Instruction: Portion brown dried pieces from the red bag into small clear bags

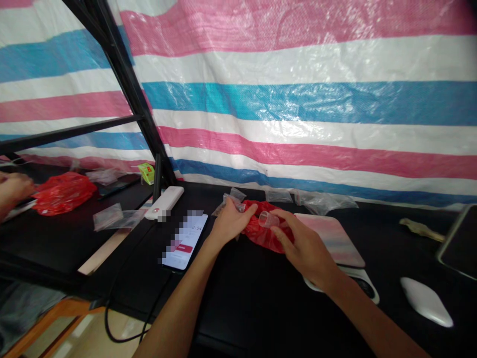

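A small clear plastic cylinder, round and hollow at its near end (267, 219), is held between the thumb and fingers of my right hand (303, 243). My left hand (231, 221) is to its left, the thumb stretched toward the right and the fingers closed on a piece of clear plastic (234, 203), seemingly a small bag; its full shape is hidden. Beneath and between both hands lies a crumpled red plastic bag (269, 241) on the black table (238, 303). What is inside the red bag cannot be made out.
A lit phone (190, 238) and a white power strip (164, 203) lie to the left. Clear bags (322, 201) rest along the striped sheet. A pinkish flat pad (331, 236) and a white mouse (427, 302) are at right. Another person's hand (15, 191) is beside a second red bag (65, 193).
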The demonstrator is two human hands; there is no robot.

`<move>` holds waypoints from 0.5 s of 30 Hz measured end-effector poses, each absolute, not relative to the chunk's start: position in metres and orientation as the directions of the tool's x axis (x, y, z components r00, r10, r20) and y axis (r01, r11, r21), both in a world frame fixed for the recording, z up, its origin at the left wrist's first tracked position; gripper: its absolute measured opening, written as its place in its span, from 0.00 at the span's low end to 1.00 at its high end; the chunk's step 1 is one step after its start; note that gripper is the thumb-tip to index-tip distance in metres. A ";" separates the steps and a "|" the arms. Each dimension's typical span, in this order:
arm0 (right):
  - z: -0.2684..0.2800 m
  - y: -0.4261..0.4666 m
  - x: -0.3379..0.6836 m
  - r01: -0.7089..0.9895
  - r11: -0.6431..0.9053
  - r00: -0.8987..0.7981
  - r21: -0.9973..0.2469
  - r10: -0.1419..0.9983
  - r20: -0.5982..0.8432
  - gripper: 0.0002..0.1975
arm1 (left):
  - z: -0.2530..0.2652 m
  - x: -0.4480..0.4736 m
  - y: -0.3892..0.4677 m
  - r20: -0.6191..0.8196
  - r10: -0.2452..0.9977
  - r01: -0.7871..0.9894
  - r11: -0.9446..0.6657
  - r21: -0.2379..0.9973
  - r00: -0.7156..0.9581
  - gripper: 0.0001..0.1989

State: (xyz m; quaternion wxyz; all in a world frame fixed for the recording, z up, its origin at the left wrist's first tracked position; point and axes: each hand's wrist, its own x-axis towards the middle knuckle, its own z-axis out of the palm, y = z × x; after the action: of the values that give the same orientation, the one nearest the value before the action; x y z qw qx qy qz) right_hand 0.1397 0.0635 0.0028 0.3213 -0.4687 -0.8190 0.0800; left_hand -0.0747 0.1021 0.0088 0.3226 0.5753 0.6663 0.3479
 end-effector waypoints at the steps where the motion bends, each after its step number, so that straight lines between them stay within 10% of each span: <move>1: 0.006 0.064 0.142 0.750 0.541 -0.362 -0.380 0.817 0.449 0.18 | 0.008 -0.075 0.102 -0.025 0.995 0.524 0.070 0.849 -0.092 0.23; 7: 0.018 0.072 0.159 0.942 0.335 -0.288 -0.031 0.852 0.438 0.19 | -0.001 -0.082 0.104 0.089 0.996 0.586 -0.060 0.808 -0.020 0.22; 15: 0.018 0.066 0.153 0.739 0.636 -0.469 -0.224 0.723 0.507 0.14 | 0.007 -0.086 0.109 0.281 0.936 0.638 -0.084 0.765 -0.213 0.17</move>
State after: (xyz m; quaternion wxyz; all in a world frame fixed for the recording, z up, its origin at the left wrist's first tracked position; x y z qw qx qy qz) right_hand 0.1534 0.0657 0.0185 0.2892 -0.4264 -0.8570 -0.0134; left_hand -0.0858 0.1090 0.0074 0.1754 0.6022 0.6535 0.4238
